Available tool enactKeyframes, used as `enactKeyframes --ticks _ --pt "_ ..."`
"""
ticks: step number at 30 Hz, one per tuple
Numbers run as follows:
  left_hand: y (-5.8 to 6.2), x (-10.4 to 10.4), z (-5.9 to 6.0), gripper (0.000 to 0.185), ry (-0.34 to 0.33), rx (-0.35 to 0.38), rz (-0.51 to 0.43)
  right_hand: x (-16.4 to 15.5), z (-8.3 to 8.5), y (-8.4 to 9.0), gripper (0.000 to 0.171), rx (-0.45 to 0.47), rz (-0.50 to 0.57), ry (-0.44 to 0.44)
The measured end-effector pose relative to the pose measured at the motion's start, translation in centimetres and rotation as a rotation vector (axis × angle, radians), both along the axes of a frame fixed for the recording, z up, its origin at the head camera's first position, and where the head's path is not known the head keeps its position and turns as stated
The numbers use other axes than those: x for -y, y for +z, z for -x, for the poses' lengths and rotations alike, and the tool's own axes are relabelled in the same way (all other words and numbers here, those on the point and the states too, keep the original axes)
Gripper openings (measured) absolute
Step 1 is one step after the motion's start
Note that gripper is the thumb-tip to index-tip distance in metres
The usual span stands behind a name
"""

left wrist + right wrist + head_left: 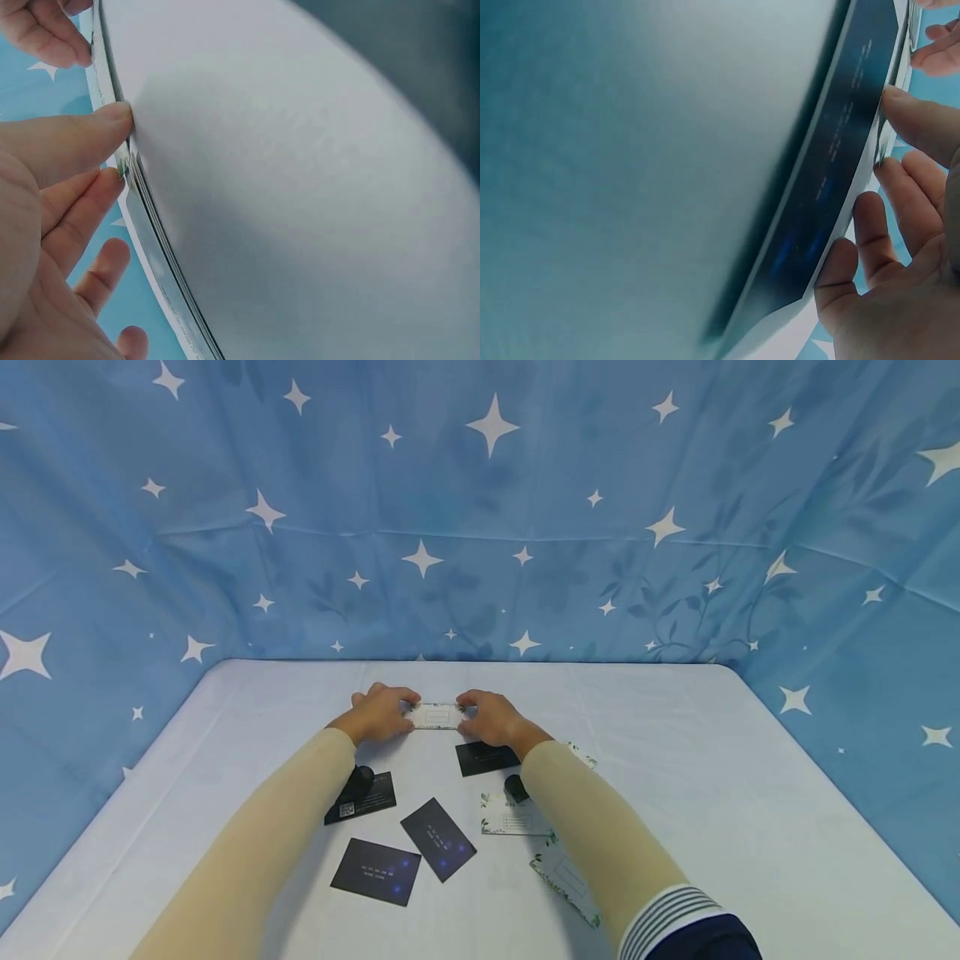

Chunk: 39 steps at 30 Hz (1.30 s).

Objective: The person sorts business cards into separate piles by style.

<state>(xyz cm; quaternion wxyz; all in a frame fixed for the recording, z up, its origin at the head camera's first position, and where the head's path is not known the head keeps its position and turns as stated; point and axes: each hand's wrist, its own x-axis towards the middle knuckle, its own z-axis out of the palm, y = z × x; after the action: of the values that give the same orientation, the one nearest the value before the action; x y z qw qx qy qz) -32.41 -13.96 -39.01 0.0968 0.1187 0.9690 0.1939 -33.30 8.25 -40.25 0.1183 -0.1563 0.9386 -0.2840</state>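
A white business card point(437, 717) with green leaf print at its corners lies between both hands near the back of the table. My left hand point(378, 712) grips its left end, thumb at the near corner and fingertips at the far one. At the right end, my right hand point(493, 718) does the same. Close under the right hand is a dark card point(483, 760), partly covered by that arm. In the left wrist view, the thumb point(112, 116) and fingers of the left hand meet at the card's edge, seen almost edge-on.
Nearer me lie two dark cards with blue spots point(377, 872) point(442, 839) and a black card with a QR code point(378, 797) by the left sleeve. Leaf-printed white cards point(513, 814) point(564, 878) lie partly beneath the right forearm. A blue starred curtain point(480, 527) hangs behind the white table point(660, 727).
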Motion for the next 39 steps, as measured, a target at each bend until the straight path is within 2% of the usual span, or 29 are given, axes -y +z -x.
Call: enactKeyframes --ticks 10,16,21,25,30,36,39 --pt "0.2 0.0 0.1 0.053 0.021 0.052 0.002 0.1 0.1 -0.1 0.055 0.01 -0.003 -0.02" --pt "0.4 -0.1 -0.1 0.058 0.021 0.037 0.005 -0.6 -0.3 0.5 0.058 0.007 0.034 -0.013" --pt "0.7 -0.2 -0.8 0.059 -0.011 0.002 -0.024 -2.0 -1.0 1.1 0.061 0.017 0.077 0.015" --pt "0.8 -0.8 -2.0 0.057 -0.052 -0.03 -0.07 -3.5 -2.4 1.5 0.061 0.02 0.091 0.051" --pt "0.5 -1.9 -4.1 0.054 -0.133 -0.057 -0.142 -6.2 -5.2 2.3 0.063 0.007 0.067 0.089" --pt "0.1 -4.0 -6.7 0.054 -0.253 -0.039 -0.196 -9.1 -8.5 2.5 0.065 0.017 0.001 0.118" --pt "-0.1 -5.1 -8.0 0.055 -0.266 -0.01 -0.201 -10.3 -9.7 2.1 0.064 0.033 -0.001 0.115"
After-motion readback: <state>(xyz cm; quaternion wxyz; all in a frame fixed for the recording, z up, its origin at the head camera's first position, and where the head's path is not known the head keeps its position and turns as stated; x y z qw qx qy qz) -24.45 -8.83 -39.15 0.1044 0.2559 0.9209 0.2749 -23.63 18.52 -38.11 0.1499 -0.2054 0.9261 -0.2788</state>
